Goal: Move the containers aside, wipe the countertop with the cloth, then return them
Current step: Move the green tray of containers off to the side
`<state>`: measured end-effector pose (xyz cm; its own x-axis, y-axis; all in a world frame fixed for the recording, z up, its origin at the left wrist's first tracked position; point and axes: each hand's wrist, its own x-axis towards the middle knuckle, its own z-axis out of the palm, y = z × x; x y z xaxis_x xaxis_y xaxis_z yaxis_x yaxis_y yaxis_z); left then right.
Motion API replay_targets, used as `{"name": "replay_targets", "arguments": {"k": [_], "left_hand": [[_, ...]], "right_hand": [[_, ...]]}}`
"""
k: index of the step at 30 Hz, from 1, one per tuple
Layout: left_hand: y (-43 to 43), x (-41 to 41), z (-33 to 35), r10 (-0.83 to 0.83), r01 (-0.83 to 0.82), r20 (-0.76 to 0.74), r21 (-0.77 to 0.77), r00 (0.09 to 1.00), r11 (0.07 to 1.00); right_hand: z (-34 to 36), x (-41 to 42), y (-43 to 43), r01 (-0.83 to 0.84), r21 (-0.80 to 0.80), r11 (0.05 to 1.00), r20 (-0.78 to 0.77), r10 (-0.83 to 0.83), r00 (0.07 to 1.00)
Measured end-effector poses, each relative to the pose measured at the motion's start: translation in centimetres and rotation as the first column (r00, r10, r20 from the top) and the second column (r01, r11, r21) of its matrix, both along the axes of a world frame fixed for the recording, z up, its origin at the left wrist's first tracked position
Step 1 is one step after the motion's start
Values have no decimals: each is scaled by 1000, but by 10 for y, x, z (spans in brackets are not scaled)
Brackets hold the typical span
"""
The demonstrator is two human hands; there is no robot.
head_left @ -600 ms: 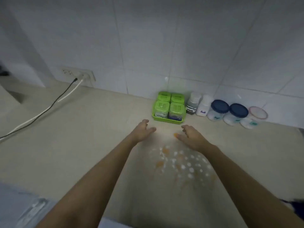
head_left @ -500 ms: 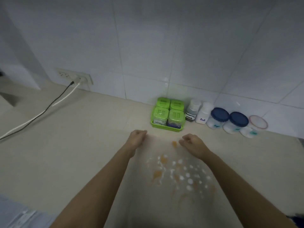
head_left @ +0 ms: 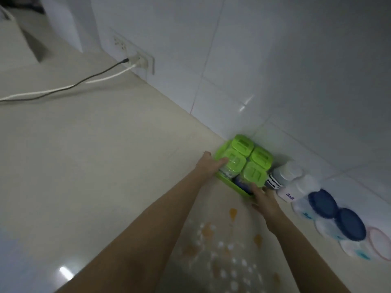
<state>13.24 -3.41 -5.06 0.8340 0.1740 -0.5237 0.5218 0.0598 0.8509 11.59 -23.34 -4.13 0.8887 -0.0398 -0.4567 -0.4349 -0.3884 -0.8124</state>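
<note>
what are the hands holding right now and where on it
Both hold the green tray of four green-lidded jars: left hand at its left end, right hand at its front right corner.

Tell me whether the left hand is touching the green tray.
Touching. In the head view, the left hand has its fingers against the near-left edge of the green tray, with no gap showing between them.
</note>
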Motion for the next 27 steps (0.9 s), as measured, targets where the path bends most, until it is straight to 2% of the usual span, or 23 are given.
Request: {"name": "replay_targets", "arguments": {"k": [3,5,8,11,21,27], "left_hand": [[3,5,-7,6,-4,-51,47,999,999],[11,4,-9,-13,15,-85,14,996,1000],[35,-4,-5,-47,45,-81,-38,996,998],[71,-19,2,-57,57,-72,1,996,998],[213,-118,22,115,-110,-60,70,992,991],[274,-205,17,290,-282,-92,83,953,956]], "right_hand": [[-5,15,3,88,99,991,-108,-78,991],[-7,21,0,96,100,990,-143,-81,986],[-6,22,9,103,118,988,-136,-86,987],[-1,11,42,99,137,986,-97,-86,992],[2,-40,191,-127,190,974,-39,137,990],[-12,-78,272,-321,168,932,-53,333,941]]}}
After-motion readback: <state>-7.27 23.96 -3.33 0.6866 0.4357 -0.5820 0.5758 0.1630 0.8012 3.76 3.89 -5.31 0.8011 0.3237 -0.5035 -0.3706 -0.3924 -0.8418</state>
